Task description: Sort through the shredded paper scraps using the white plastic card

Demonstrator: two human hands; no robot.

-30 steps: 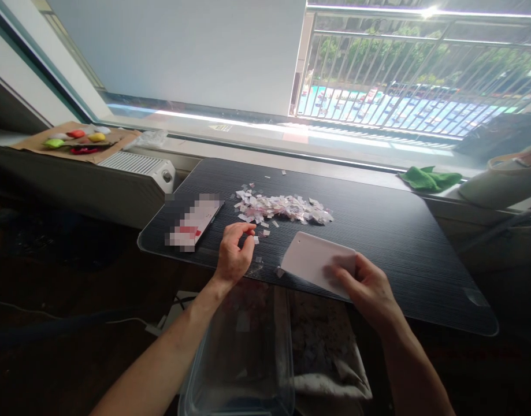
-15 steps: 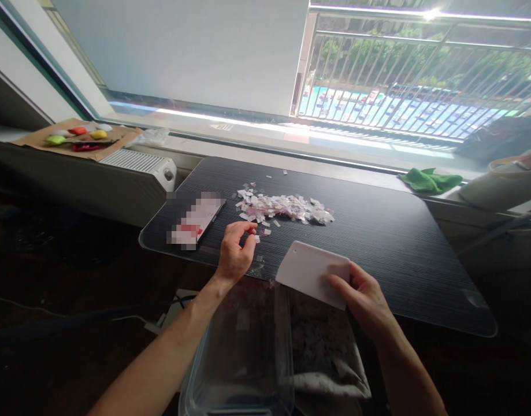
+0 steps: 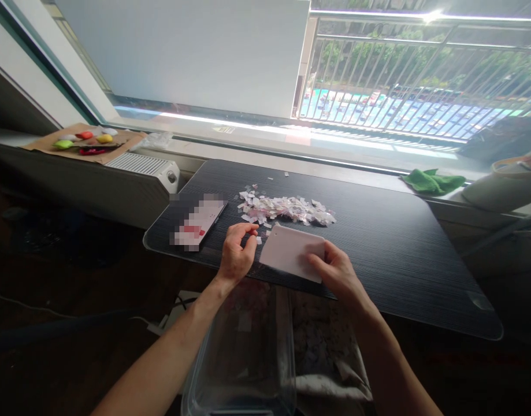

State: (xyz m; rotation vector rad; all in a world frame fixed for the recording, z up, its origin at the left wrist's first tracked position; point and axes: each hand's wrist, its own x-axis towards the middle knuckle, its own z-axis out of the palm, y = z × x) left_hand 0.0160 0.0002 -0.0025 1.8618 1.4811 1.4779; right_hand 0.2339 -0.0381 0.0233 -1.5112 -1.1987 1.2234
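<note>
My right hand (image 3: 334, 266) grips a white card (image 3: 289, 251) with a small hole near one corner, thumb on top. The card is tilted over the front of the dark table, its left edge close to my left hand (image 3: 239, 248). That hand is curled at the table's front edge, thumb near the fingers; whether anything is inside is hidden. A small paper scrap (image 3: 259, 240) shows at its thumb. Just beyond both hands spreads a heap of paper scraps (image 3: 286, 209). Below the edge is a clear plastic bin (image 3: 239, 370), with a light-coloured bag (image 3: 330, 387) of scraps beside it.
The black table (image 3: 378, 242) stands against the window ledge. A blurred-out flat item (image 3: 200, 222) lies at its left. A green cloth (image 3: 434, 182) is on the sill. At left are a radiator (image 3: 139, 167) and a brown sheet (image 3: 44, 141) with coloured items.
My right hand has moved the card left and away from me, from above the bag onto the table's front, nearer my left hand. The left hand has hardly moved.
</note>
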